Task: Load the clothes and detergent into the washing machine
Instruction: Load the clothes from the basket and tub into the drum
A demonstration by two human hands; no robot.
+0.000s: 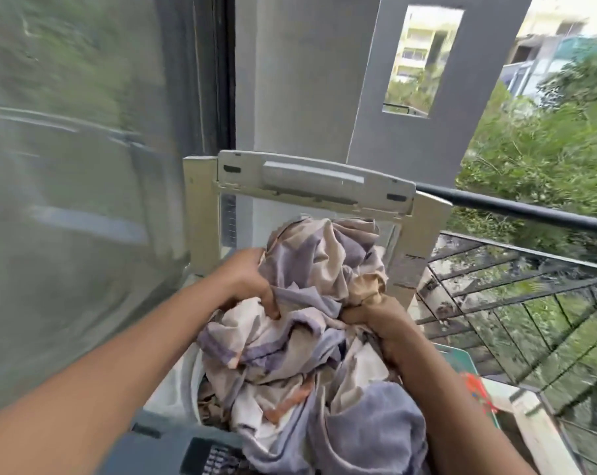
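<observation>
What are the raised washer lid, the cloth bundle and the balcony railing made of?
Washer lid: looks like moulded plastic, off-white and matt, with a clear pane below, glass or plastic.
Cloth bundle: thin woven fabric, likely cotton, creased, lilac and cream; both hands grip it.
Balcony railing: probably metal painted black, with a round top bar and thin straight bars.

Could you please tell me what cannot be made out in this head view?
- Drum: hidden under the clothes.
- Detergent: not identifiable.
- Machine controls: cut off at the bottom edge, blurred.
- Right hand fingers: buried in the clothes.
- Glass, left: motion-blurred.
</observation>
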